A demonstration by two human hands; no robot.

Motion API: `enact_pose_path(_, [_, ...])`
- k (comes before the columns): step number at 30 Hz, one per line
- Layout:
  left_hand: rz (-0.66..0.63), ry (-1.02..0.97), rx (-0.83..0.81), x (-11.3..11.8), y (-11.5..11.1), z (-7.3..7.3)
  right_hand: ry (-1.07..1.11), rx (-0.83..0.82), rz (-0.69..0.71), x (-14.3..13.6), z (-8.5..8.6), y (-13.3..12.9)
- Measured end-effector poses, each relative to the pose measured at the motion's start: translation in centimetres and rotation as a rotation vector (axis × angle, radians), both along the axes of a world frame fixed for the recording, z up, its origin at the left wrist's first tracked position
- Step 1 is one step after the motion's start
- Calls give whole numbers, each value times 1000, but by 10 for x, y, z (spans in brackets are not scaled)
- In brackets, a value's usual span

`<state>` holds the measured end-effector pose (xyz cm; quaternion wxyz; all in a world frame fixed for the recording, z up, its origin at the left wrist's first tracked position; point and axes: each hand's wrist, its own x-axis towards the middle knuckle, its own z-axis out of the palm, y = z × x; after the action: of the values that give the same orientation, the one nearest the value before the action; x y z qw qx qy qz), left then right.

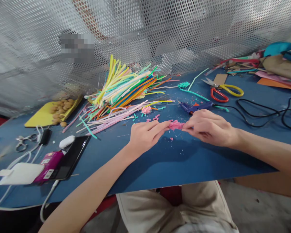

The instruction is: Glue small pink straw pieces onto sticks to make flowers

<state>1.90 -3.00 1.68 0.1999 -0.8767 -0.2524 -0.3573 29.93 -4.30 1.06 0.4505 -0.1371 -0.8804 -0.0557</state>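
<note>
A black smartphone (pixel 74 157) lay at the left, probably set aside from the handwork. Bundled pipe cleaners (pixel 128 87) sat within reach, loose ends fanned out. The left hand (pixel 145 136) pinched one end of a pink pipe-cleaner cluster (pixel 176 125) above the tabletop (pixel 160 171), seemingly to steady it. The purple glue gun (pixel 196 106) rested just beyond (its cord ran rightward, away from the fingers). The right hand (pixel 208 127) gripped the cluster's other end. Scissors (pixel 216 85) lay farther right, handles nearer the person, presumably for easy pickup.
</note>
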Motion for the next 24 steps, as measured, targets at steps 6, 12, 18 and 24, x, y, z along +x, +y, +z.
enact_pose_path(6, [-4, 3, -9, 0, -1, 2, -13, -8, -30, 1, 1, 1])
enact_pose_path(12, [50, 30, -10, -2, 0, -2, 6, 5, -62, 0, -1, 3])
enact_pose_path(18, [24, 21, -18, -3, 1, 0, 41, -39, -118, -1, -2, 4])
enact_pose_path(24, [58, 49, -81, -3, 0, 1, 43, -71, -144, -2, 4, 3])
